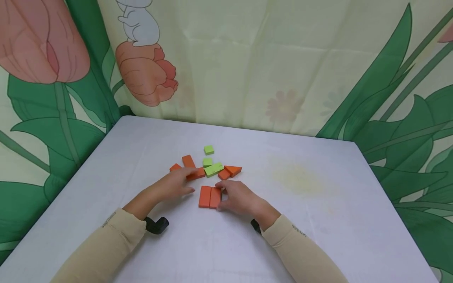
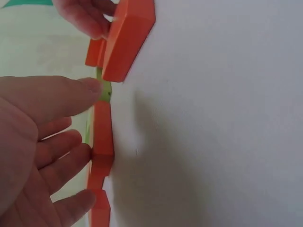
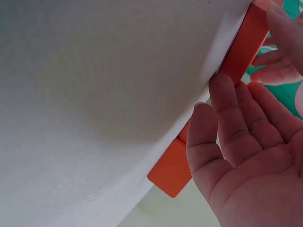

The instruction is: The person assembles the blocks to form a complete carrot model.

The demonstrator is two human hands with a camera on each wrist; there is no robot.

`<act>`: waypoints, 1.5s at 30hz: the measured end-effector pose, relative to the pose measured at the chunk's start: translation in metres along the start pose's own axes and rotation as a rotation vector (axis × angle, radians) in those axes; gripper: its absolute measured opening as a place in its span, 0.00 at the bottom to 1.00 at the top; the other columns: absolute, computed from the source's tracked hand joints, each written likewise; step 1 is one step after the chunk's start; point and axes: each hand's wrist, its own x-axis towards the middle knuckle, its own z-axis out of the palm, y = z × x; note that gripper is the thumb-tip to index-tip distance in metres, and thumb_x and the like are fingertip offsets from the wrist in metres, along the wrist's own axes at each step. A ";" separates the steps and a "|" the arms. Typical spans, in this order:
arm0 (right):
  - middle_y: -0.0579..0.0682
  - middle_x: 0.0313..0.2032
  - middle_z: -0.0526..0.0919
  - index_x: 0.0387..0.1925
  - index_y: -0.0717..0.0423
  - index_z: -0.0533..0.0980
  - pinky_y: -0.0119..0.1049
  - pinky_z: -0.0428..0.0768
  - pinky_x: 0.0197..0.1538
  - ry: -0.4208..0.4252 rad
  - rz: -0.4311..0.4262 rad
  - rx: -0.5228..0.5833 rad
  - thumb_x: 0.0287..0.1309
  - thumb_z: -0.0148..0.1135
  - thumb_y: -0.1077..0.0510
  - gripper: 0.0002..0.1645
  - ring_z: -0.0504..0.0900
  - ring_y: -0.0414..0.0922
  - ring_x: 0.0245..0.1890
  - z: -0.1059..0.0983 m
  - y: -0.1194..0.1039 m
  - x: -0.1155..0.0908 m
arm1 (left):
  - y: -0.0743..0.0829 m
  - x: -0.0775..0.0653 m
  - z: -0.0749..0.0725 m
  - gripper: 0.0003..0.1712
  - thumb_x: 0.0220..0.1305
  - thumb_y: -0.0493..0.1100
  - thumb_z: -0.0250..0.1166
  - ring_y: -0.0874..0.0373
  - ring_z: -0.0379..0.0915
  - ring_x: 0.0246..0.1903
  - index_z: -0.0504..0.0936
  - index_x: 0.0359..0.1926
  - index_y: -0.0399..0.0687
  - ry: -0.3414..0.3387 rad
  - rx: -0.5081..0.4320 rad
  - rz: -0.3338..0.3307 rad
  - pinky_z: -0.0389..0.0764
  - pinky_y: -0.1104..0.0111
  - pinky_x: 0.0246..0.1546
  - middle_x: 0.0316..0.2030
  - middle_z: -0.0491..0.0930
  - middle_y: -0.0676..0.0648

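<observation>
Two orange rectangular blocks lie side by side on the table, a left one (image 1: 204, 196) and a right one (image 1: 215, 197). My right hand (image 1: 240, 196) pinches the right block lengthwise, thumb at its near end and a fingertip at its far end; the right wrist view shows this orange block (image 3: 246, 42) between them. Left of the pair, my left hand (image 1: 175, 184) has its fingers relaxed and apart. Its fingertips reach right by another orange block (image 1: 199, 173), seen behind the fingers in the left wrist view (image 2: 103, 132), and they hold nothing.
Behind the hands, a green oblong block (image 1: 214, 169) and two small green blocks, one nearer (image 1: 207, 162) and one farther (image 1: 209, 149), sit among more orange pieces. An orange triangle (image 1: 233, 170) is at right. A printed curtain (image 1: 240, 78) hangs behind the white table (image 1: 318, 236).
</observation>
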 end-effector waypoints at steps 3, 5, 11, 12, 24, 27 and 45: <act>0.48 0.55 0.80 0.65 0.57 0.73 0.42 0.76 0.57 0.001 -0.005 -0.009 0.53 0.77 0.55 0.38 0.78 0.46 0.53 0.001 0.000 0.001 | -0.003 -0.005 0.002 0.38 0.62 0.38 0.71 0.45 0.68 0.63 0.67 0.71 0.40 -0.022 0.021 0.011 0.72 0.52 0.60 0.64 0.73 0.41; 0.48 0.56 0.80 0.65 0.57 0.73 0.41 0.76 0.57 -0.001 -0.003 -0.014 0.53 0.77 0.54 0.39 0.78 0.46 0.53 0.001 -0.001 0.001 | -0.004 -0.011 0.002 0.38 0.62 0.38 0.72 0.45 0.70 0.62 0.67 0.71 0.40 -0.033 0.026 0.022 0.74 0.52 0.59 0.62 0.74 0.42; 0.48 0.54 0.80 0.65 0.56 0.73 0.42 0.76 0.57 0.004 0.014 -0.021 0.53 0.77 0.55 0.39 0.77 0.46 0.52 0.000 -0.001 0.001 | -0.006 -0.020 -0.002 0.31 0.64 0.37 0.69 0.47 0.73 0.56 0.72 0.67 0.38 0.007 -0.013 0.037 0.76 0.54 0.56 0.55 0.79 0.44; 0.48 0.54 0.80 0.65 0.56 0.73 0.42 0.76 0.56 0.004 0.015 -0.022 0.53 0.77 0.55 0.39 0.77 0.46 0.52 0.000 -0.001 0.001 | -0.006 -0.020 -0.001 0.30 0.64 0.37 0.69 0.48 0.73 0.56 0.73 0.66 0.38 0.008 -0.002 0.041 0.76 0.54 0.56 0.54 0.79 0.45; 0.48 0.53 0.80 0.65 0.56 0.73 0.42 0.76 0.56 0.002 0.024 -0.037 0.53 0.77 0.54 0.39 0.77 0.46 0.51 -0.001 -0.003 0.002 | -0.001 -0.044 0.006 0.28 0.62 0.37 0.71 0.45 0.69 0.63 0.76 0.63 0.38 -0.131 0.037 0.037 0.70 0.50 0.62 0.59 0.78 0.45; 0.48 0.53 0.80 0.66 0.56 0.72 0.42 0.76 0.57 -0.001 0.025 -0.035 0.53 0.77 0.54 0.39 0.77 0.46 0.51 0.000 -0.003 0.002 | -0.001 -0.046 0.004 0.30 0.63 0.39 0.70 0.45 0.70 0.62 0.75 0.65 0.40 -0.106 0.008 0.013 0.71 0.51 0.60 0.58 0.78 0.46; 0.48 0.53 0.80 0.65 0.56 0.73 0.42 0.77 0.56 -0.003 0.021 -0.045 0.54 0.76 0.54 0.38 0.77 0.46 0.51 0.002 -0.005 0.003 | -0.003 -0.023 0.018 0.38 0.55 0.41 0.77 0.50 0.72 0.54 0.73 0.66 0.40 -0.003 -0.061 -0.041 0.74 0.55 0.57 0.58 0.76 0.46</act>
